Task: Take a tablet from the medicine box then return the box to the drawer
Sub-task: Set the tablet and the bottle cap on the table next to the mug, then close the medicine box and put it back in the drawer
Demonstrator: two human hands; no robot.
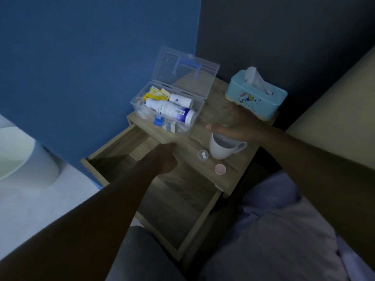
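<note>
Both forearms are reaching over the pulled-out drawer (162, 199), the left hand (164, 157) curling empty, the right hand (237, 124) spreading empty just above the mug (221, 148), risking knocking it while going for the open-lidded medicine box (166, 110) sitting beyond both

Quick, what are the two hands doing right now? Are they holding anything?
Left hand: curled near the nightstand's front edge above the open drawer; cannot tell if it holds anything.
Right hand: open, empty, above the white mug.
</note>
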